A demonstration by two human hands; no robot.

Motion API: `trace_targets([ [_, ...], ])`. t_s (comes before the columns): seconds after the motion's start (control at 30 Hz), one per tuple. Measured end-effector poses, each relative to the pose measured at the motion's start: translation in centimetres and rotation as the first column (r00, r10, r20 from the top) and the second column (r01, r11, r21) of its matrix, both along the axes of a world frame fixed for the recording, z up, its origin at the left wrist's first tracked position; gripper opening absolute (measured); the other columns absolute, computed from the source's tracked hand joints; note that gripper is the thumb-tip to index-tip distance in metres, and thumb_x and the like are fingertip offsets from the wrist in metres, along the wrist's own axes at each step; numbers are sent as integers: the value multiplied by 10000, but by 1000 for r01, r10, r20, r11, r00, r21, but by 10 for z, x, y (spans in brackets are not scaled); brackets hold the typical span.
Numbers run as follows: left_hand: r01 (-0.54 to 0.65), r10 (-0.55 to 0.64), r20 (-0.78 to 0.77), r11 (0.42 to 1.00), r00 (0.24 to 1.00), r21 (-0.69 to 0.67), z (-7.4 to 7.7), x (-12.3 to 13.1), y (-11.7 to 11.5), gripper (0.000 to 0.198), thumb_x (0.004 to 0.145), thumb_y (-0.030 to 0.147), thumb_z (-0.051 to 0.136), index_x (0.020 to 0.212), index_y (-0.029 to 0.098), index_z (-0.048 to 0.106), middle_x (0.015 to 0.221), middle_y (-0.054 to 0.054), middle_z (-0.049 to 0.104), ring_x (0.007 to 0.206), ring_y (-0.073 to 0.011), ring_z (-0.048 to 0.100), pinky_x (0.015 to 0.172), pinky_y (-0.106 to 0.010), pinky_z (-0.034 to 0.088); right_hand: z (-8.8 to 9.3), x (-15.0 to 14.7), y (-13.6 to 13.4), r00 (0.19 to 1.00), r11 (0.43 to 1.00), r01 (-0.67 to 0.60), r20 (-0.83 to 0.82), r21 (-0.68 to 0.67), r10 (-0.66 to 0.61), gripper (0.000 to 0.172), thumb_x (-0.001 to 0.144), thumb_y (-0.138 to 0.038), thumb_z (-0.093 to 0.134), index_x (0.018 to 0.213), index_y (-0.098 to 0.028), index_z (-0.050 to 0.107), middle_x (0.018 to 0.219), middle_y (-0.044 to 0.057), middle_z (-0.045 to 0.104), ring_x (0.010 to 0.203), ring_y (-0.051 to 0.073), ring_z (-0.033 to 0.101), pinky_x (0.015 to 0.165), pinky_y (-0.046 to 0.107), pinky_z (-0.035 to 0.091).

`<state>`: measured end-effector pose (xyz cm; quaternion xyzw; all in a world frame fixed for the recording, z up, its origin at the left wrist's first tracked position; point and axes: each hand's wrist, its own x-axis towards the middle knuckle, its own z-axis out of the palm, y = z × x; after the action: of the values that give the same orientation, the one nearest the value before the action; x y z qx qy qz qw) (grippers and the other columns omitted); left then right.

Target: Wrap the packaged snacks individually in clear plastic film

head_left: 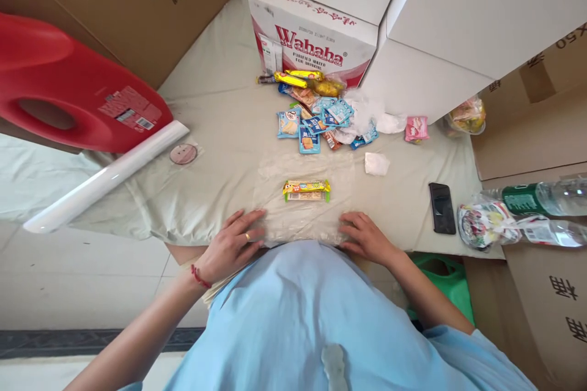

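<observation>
A sheet of clear plastic film [270,214] lies spread at the near edge of the cloth-covered table. Two wrapped snack bars rest on its middle: a yellow packet [306,186], and just below it, partly covered, a packet with green ends [306,197]. My left hand [239,237], with a ring and a red wrist string, is at the film's near left corner, fingers spread. At the near right corner my right hand [365,236] lies with its fingers stretched out. Both hands seem to touch the film's edges; neither holds a snack.
Behind the film is a pile of snack packets [316,125], against a Wahaha carton [316,36]. To the left are a red jug [82,85], a roll of film [110,177] and a round disc [183,154]. A phone [443,208] and plastic bottles [545,198] lie right.
</observation>
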<state>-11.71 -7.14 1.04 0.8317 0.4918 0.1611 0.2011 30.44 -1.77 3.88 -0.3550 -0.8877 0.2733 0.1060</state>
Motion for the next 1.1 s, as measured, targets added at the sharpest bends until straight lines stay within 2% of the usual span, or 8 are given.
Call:
trace_targets([
  [0.13,-108,112,73,992,991,-59,5,1,19,382,1051,411,408,984,246,746,1303,-84,752,1217,-231,689,1126,-434,504,-5,-4,7,998,999,30,-56,-14,-31,202,1046,-302,550,986,-243,734,1161,115,735,1054,259,647,934,465,555],
  [0.33,-135,168,161,971,972,-199,45,-7,73,377,1025,517,418,1064,250,681,1221,-80,766,1104,-253,722,1014,-419,564,32,-13,53,977,992,56,-200,-109,-77,220,1066,-364,524,976,-226,669,885,58,708,850,196,648,786,331,528],
  [0.47,56,-34,211,993,977,-101,60,-6,86,414,970,509,524,1278,251,625,1474,-109,626,1344,-289,602,1150,-479,476,48,-23,79,964,990,103,-236,-93,-122,231,1042,-388,564,921,-219,665,858,44,696,800,173,638,757,303,499],
  [0.6,144,-146,111,989,983,24,38,8,55,830,835,630,706,1531,234,488,1654,-170,433,1558,-393,350,1278,-602,259,50,-28,87,963,987,121,-230,-102,-142,241,1023,-393,578,902,-209,676,853,42,698,799,170,636,764,298,485],
  [0.73,-107,96,117,990,988,96,9,18,32,424,952,498,610,1283,246,691,1422,-140,668,1488,-350,468,1258,-591,286,45,-26,86,949,964,185,-222,-190,-225,264,996,-429,594,888,-204,682,825,29,691,752,156,614,709,276,460],
  [0.87,-330,301,254,941,919,79,5,24,63,276,1007,398,501,941,247,722,1003,-70,781,1286,-283,629,1178,-513,411,40,-26,93,924,919,265,-197,-294,-329,306,947,-493,619,887,-201,685,766,6,664,683,142,561,643,257,419],
  [0.97,-497,480,247,868,842,8,6,28,104,213,942,394,568,920,230,702,1033,-97,754,1269,-314,614,1148,-522,432,31,-29,105,900,872,334,-154,-358,-408,331,907,-527,623,898,-200,674,728,-11,627,622,133,505,593,252,387],
  [1.1,-738,707,265,675,656,24,1,24,131,335,808,327,725,1103,183,663,1255,-167,649,1345,-358,518,1185,-565,376,14,-28,120,831,808,531,-30,-254,-555,273,890,-456,578,886,-200,674,731,5,643,637,156,525,620,273,411],
])
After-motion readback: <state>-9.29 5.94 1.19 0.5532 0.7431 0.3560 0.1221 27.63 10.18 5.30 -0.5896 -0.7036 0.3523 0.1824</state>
